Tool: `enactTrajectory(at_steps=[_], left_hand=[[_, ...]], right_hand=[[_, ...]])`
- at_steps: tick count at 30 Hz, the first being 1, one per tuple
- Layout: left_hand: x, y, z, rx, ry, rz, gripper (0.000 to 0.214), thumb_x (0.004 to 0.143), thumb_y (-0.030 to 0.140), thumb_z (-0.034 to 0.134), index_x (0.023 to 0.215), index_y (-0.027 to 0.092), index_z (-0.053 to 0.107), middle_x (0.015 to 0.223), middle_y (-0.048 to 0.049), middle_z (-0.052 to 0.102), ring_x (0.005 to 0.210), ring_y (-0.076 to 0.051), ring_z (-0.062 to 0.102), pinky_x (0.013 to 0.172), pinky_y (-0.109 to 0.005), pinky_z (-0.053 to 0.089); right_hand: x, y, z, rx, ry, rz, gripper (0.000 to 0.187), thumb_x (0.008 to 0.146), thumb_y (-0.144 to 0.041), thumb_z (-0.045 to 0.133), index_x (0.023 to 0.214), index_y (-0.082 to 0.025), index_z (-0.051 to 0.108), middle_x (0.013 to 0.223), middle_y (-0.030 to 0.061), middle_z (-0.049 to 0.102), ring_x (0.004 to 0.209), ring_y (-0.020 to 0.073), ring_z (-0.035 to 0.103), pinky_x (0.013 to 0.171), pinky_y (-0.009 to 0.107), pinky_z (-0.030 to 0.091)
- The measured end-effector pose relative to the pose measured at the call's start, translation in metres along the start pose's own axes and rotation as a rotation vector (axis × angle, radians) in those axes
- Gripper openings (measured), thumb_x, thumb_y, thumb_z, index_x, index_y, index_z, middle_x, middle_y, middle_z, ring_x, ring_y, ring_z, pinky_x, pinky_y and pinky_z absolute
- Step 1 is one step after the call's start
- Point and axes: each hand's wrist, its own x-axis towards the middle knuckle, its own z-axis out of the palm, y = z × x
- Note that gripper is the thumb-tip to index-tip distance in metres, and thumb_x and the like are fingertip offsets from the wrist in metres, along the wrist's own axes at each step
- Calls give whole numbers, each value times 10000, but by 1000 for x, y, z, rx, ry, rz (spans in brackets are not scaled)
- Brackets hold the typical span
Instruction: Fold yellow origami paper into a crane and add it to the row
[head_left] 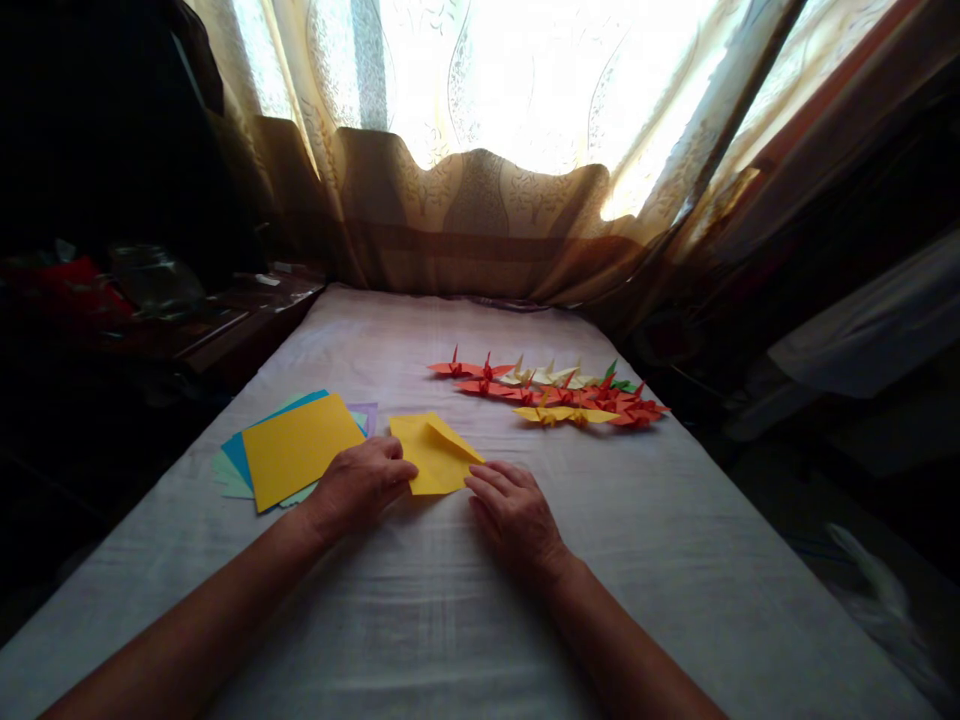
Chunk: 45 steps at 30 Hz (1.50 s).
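Observation:
A yellow paper square [433, 452] lies on the white cloth [420, 600], one corner folded over. My left hand [360, 484] rests on its left edge, fingers curled and pressed on the paper. My right hand [511, 510] lies flat beside its right lower corner, fingertips touching the edge, fingers stretched out. A stack of coloured paper sheets [294, 450], yellow on top with blue and green beneath, lies just left of my left hand.
A row of several folded paper cranes [559, 392], red, orange, cream, yellow and green, lies behind the sheet to the right. Curtains [480, 220] hang behind the far edge. Dark clutter [150, 285] stands at the left; the surface drops off at both sides.

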Motion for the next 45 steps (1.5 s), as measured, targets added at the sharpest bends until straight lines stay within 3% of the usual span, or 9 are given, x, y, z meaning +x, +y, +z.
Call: enactTrajectory(at_steps=[3,7,10,17,20,29,36,41,45], left_hand=[[5,0,9,81,46,126,185,900,256,558,820,222,721,1239,-84,646,1185,-296,561,1057,-474,404],[5,-2,24,-34,-32,280,186,905,195,512,1005,213,668,1304,-81,642,1302,-266,505,1170,-505,273],[0,-2,28,-133,-110,234,140,892,205,521,973,218,634,1313,-79,641,1314,-264,505,1177,-534,243],[-6,0,30,-216,-159,161,139,815,227,615,951,219,589,1397,-98,578,1402,-300,399,1169,-575,211],[-7,-2,34,-227,-131,158,111,864,211,550,962,216,603,1353,-87,612,1387,-283,425,1174,-570,214],[-11,-9,39,-298,-27,93,318,916,257,483,1207,210,603,1262,-93,672,1309,-274,528,1182,-570,244],[-13,-17,36,-315,6,100,307,922,280,466,1167,208,637,1267,-94,675,1252,-254,582,1175,-544,291],[-14,-19,37,-283,48,66,306,911,305,475,1146,218,650,1241,-80,692,1230,-257,597,1164,-541,313],[-13,-19,41,-250,134,7,267,918,335,480,1057,205,667,1170,-87,717,1172,-259,631,1101,-484,422]], right_hand=[[11,0,7,78,-23,-55,316,933,-189,498,1202,-222,661,1175,82,715,1090,213,653,961,375,507],[22,10,21,22,-45,46,301,923,-219,512,1183,-213,664,1243,115,673,1159,240,618,991,403,496],[24,17,25,-36,-78,172,284,916,-253,530,1163,-216,666,1294,135,634,1195,273,587,987,443,491],[22,25,24,-55,-110,218,320,897,-263,564,1202,-259,660,1334,117,613,1236,289,552,1003,474,463],[18,33,23,-3,-96,213,315,888,-233,554,1178,-258,674,1331,115,615,1235,274,557,1009,466,462],[4,43,13,162,-66,164,275,796,-168,625,1045,-237,717,1342,115,606,1274,269,534,1045,473,441],[5,37,14,131,-65,100,168,883,-246,653,998,-318,751,1336,65,624,1272,274,532,1011,474,438],[6,35,11,150,-88,164,126,885,-251,636,950,-276,740,1288,69,655,1272,284,531,1020,486,420],[8,32,10,181,-80,251,98,873,-243,621,900,-250,715,1274,77,663,1271,280,532,1029,489,405]])
